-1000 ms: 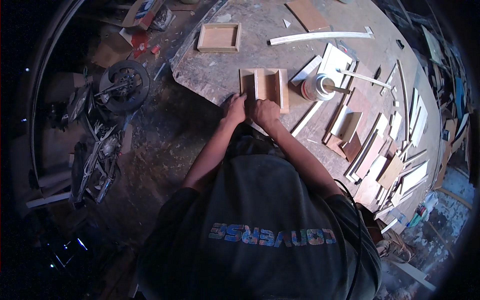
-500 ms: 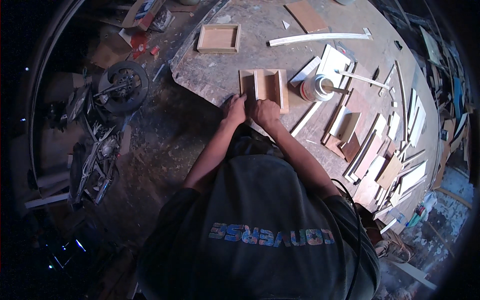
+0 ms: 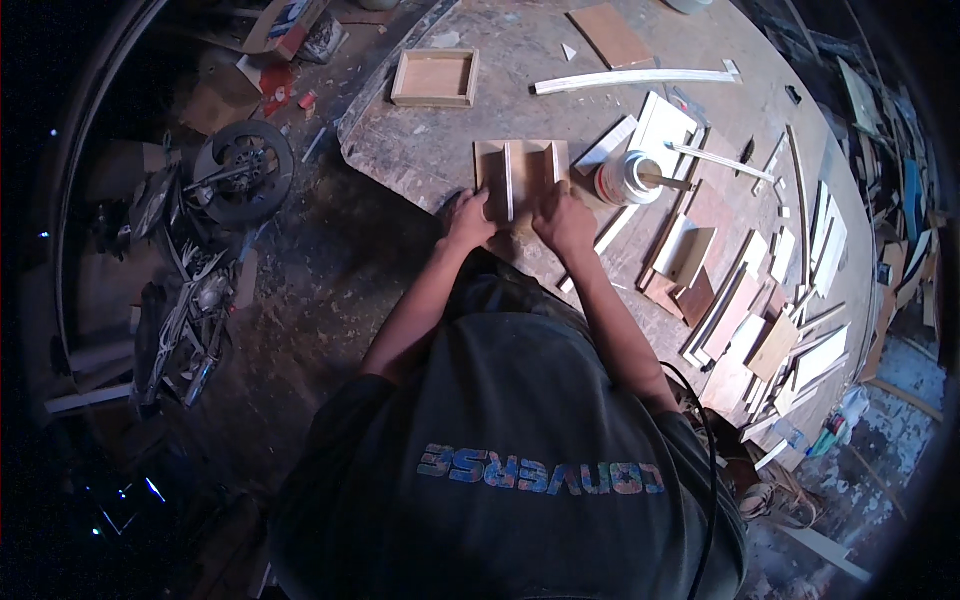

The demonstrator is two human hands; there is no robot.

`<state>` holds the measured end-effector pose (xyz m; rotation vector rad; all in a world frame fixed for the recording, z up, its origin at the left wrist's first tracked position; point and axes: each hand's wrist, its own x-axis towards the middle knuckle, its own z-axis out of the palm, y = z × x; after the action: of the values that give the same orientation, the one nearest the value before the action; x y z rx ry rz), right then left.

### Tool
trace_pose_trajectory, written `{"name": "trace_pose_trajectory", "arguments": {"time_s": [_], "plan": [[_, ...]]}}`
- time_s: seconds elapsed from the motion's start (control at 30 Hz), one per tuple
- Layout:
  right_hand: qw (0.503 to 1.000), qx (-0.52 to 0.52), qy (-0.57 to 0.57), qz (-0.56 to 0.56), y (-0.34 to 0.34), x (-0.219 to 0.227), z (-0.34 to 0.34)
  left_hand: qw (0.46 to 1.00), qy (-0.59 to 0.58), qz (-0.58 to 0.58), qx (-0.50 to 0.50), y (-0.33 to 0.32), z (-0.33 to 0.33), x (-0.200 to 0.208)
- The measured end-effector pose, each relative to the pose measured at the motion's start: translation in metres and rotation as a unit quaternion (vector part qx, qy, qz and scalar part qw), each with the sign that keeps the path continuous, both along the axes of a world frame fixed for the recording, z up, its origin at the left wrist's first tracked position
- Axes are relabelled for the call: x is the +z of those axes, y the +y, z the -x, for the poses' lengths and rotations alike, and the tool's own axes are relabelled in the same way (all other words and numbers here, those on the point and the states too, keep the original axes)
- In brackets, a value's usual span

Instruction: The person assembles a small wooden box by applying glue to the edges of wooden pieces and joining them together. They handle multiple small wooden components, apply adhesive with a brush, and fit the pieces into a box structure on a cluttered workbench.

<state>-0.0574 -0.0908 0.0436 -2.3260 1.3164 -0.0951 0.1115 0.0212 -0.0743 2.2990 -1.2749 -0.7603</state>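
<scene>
A small wooden piece (image 3: pixel 531 185), a flat board with two upright strips running across it, lies at the near edge of the worktable. At its near left corner, my left hand (image 3: pixel 468 220) is closed on the board's edge. My right hand (image 3: pixel 566 222) has its fingers bent around the near end of the right-hand strip, and its fingertips are partly hidden. Right of the piece stands a white container (image 3: pixel 628 178) with a brush or stick in it. Farther off to the left sits a shallow open wooden box (image 3: pixel 435 78).
Wood strips and offcuts (image 3: pixel 735 310) crowd the right side of the table. A long pale strip (image 3: pixel 635 78) and a brown board (image 3: pixel 610 36) lie at the far side. Motorcycle parts with a wheel (image 3: pixel 243 175) are on the floor at left.
My right hand has moved right, from the middle of the wooden piece to its right-hand strip. My left hand stays at the near left corner. The whole view has shifted slightly.
</scene>
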Motion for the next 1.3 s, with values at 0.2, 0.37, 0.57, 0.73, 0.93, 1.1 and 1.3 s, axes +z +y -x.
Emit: {"name": "trace_pose_trajectory", "arguments": {"time_s": [0.2,0.37,0.57,0.73,0.93,1.1,1.3], "plan": [[0.989,0.085,-0.119,-0.025,-0.004,-0.023,0.000,1.000,0.014,0.005,-0.006,0.001,-0.003,-0.002],[0.991,0.113,-0.001,-0.072,0.021,-0.019,-0.019,1.000,0.004,-0.007,0.010,-0.003,-0.001,0.027],[0.989,0.119,0.016,-0.088,0.023,-0.034,-0.030,0.999,-0.001,-0.048,-0.013,-0.005,-0.006,0.025],[0.991,0.090,-0.003,-0.095,0.022,-0.036,-0.027,1.000,0.019,0.011,-0.012,-0.005,-0.002,0.028],[0.993,0.063,0.084,-0.049,0.009,-0.020,-0.039,1.000,0.012,0.000,-0.013,-0.003,-0.002,0.023],[0.989,0.082,0.109,-0.051,-0.018,-0.005,-0.077,0.995,-0.014,0.085,-0.055,-0.005,-0.002,0.021],[0.996,0.069,0.045,-0.015,-0.017,-0.074,-0.083,0.999,-0.002,0.043,-0.003,-0.004,0.000,0.031]]}}
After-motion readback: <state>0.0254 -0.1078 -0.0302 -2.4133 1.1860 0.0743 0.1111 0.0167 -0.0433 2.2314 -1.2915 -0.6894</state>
